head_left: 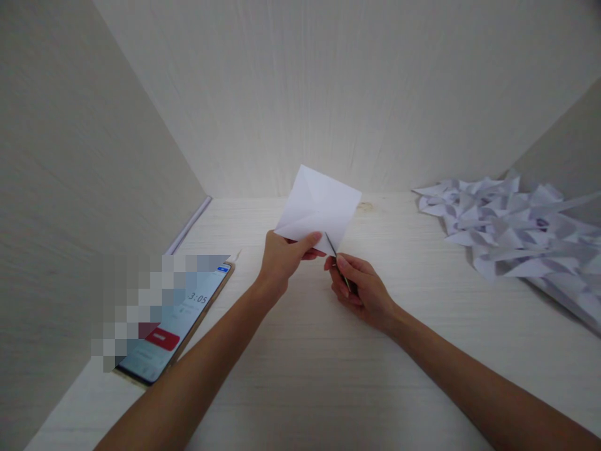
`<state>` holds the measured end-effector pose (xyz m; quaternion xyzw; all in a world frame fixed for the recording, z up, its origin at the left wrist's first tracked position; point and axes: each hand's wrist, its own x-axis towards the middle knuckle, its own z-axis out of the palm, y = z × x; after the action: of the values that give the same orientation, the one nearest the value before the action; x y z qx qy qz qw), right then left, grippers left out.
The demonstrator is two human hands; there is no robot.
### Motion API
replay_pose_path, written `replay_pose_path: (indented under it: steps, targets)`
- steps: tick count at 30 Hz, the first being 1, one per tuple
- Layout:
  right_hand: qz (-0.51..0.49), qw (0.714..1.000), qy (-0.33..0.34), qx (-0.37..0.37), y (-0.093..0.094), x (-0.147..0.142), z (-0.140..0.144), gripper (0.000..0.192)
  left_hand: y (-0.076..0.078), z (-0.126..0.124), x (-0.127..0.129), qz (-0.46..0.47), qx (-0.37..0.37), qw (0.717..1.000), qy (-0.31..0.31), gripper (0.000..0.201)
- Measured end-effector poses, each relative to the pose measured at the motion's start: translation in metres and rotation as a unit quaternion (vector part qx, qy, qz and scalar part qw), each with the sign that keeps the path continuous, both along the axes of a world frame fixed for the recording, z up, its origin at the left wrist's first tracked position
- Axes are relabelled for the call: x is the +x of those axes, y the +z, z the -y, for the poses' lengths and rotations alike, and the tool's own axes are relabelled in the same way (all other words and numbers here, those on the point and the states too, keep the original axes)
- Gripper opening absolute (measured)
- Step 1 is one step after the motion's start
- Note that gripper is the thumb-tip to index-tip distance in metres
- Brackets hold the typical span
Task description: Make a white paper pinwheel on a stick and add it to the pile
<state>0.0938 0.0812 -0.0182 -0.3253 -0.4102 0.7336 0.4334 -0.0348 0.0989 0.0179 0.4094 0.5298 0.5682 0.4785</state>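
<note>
Your left hand (284, 258) is closed in a pinch on the lower corner of a folded white paper (318, 205), thumb on top, holding it tilted up off the worktop (300, 363) so its lower edge is free. Your right hand (359, 289) is curled tight around a thin dark tool (336, 262), likely a blade or small scissors, though it is too slim to tell; its tip meets that lower edge just beside your left thumb. To your left a phone (181, 326) lies flat, its timer facing you. Well apart at the right sits a heap of folded paper shapes (511, 235).
</note>
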Motion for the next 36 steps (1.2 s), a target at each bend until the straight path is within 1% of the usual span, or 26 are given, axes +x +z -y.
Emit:
replay_pose_path:
  steps: [6, 12, 19, 25, 30, 33, 36]
  targets:
    - [0.003, 1.0, 0.0, 0.002, 0.0004, -0.0001, 0.0007, 0.025, 0.0009, 0.0007, 0.0002, 0.013, -0.009, 1.0, 0.001, 0.019]
    - [-0.002, 1.0, -0.01, 0.002, 0.0002, -0.0012, 0.0006, 0.025, -0.0004, 0.0016, 0.0009, 0.012, -0.017, 1.0, -0.002, 0.022]
    - [-0.005, 1.0, -0.016, 0.008, -0.001, -0.0015, -0.0002, 0.025, -0.0006, 0.0014, 0.0015, 0.014, -0.028, 0.999, -0.007, 0.021]
    - [-0.015, 1.0, -0.023, 0.011, -0.0021, -0.0018, -0.0012, 0.027, -0.0026, 0.0015, 0.0017, 0.006, -0.034, 0.999, -0.039, 0.019]
    - [-0.018, 1.0, -0.024, 0.006, -0.0031, -0.0015, -0.0008, 0.027, -0.0035, 0.0016, 0.0014, 0.001, -0.038, 0.998, -0.042, 0.019]
    - [-0.022, 0.999, -0.023, 0.008, -0.0024, -0.001, -0.0008, 0.026, -0.0038, 0.0007, -0.0001, 0.012, -0.045, 0.998, -0.048, 0.017]
    - [-0.029, 0.999, -0.011, 0.008, -0.0006, -0.0006, -0.0011, 0.024, -0.0037, -0.0011, -0.0034, 0.037, -0.066, 0.995, -0.069, 0.014]
